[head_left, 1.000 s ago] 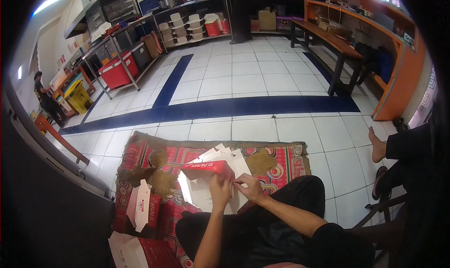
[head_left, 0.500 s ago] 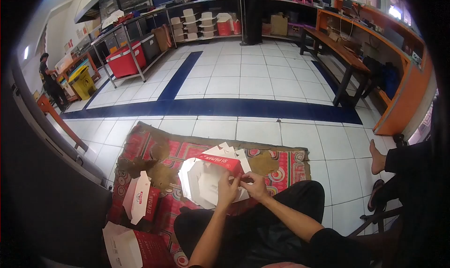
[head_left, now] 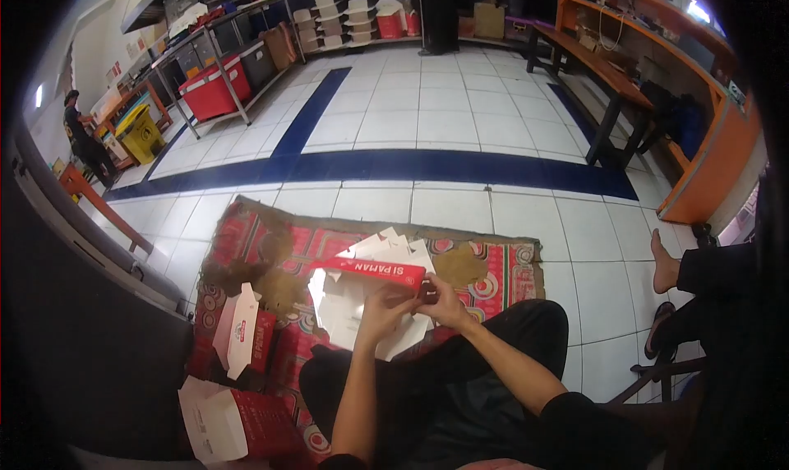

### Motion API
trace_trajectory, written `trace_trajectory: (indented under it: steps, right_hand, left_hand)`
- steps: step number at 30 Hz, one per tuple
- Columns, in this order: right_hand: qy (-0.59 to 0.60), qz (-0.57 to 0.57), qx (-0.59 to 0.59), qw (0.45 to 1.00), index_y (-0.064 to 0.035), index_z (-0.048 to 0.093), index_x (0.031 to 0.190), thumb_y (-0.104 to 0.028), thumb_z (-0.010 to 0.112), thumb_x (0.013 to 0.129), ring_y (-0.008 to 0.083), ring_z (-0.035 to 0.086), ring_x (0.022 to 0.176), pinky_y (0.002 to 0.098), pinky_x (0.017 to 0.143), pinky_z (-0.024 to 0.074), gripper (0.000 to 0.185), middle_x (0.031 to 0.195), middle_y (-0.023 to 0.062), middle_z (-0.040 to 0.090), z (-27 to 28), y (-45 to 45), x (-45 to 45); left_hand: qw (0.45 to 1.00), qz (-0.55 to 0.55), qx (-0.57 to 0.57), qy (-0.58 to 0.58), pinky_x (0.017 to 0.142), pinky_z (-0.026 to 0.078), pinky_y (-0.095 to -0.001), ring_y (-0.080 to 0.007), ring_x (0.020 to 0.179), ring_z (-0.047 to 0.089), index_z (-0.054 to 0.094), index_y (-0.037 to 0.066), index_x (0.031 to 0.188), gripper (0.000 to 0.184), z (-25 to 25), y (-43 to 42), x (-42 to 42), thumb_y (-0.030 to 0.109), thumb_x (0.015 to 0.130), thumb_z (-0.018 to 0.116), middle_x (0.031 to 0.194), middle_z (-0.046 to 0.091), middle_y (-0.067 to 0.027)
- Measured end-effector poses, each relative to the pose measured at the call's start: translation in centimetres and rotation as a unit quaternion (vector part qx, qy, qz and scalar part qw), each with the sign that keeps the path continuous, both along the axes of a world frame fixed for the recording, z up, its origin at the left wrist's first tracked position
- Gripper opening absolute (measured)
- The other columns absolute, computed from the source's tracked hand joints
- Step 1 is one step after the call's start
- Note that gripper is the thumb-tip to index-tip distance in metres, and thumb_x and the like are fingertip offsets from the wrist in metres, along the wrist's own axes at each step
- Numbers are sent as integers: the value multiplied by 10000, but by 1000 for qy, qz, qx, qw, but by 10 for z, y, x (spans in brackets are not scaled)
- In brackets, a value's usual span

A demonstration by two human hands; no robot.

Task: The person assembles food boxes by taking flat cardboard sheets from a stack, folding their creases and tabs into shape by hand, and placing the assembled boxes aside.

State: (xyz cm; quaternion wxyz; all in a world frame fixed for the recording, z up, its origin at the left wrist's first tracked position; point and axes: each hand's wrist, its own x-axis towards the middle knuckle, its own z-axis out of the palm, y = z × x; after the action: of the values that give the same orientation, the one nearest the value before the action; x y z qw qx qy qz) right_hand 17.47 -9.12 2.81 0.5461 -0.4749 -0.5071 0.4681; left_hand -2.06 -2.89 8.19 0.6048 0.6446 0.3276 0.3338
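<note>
A red and white cardboard box (head_left: 382,271), its red side lettered "SI PAMAN", stands partly folded above my lap. My left hand (head_left: 384,312) grips its near right part, the fingers partly inside. Closed on the box's right corner is my right hand (head_left: 445,304), close beside the left. Under and behind the box lie white cardboard sheets (head_left: 415,330) with notched edges. To the left on the mat sit a red and white box (head_left: 240,334) with a raised flap and another open box (head_left: 234,425) nearer to me.
A worn patterned mat (head_left: 509,277) lies on the white tiled floor (head_left: 460,203). At right are a person's bare foot (head_left: 664,264) and a wooden bench (head_left: 592,71). Another person (head_left: 82,141) stands far left near a yellow bin (head_left: 141,133). Shelves hold stacked boxes (head_left: 360,22).
The held box has turned so its red lettered side lies more level and faces me. My hands have shifted slightly around its right corner. The camera view has tilted down a little.
</note>
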Motion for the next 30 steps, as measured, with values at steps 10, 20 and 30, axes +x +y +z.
trace_trajectory:
  steps: [10, 20, 30]
  right_hand:
    - [-246, 44, 96, 964, -72, 467, 1587, -227, 973, 815, 246, 592, 1373, 453, 1095, 542, 936, 1503, 137, 595, 15, -7, 3]
    - [-24, -251, 84, 964, 10, 508, 1535, -4, 677, 1038, 242, 683, 1217, 359, 1048, 533, 525, 1323, 144, 689, 6, 4, 2]
    - [-94, -171, 107, 975, -54, 675, 1395, -62, 718, 1034, 224, 757, 946, 342, 716, 628, 363, 1150, 111, 729, 16, 7, -19]
  left_hand:
    - [966, 207, 147, -55, 798, 582, -386, -221, 973, 718, 603, -7, 1253, 328, -21, 9, -3, 56, 987, 784, 1029, 721, -99]
    - [915, 35, 386, 116, 979, 567, -488, -388, 1169, 650, 634, 39, 1281, 409, -34, 3, 18, 83, 901, 781, 1224, 647, -166]
    - [957, 240, -146, -79, 861, 620, -384, -218, 1028, 752, 696, -16, 1236, 286, -12, -2, 13, 201, 1055, 742, 1079, 768, -99]
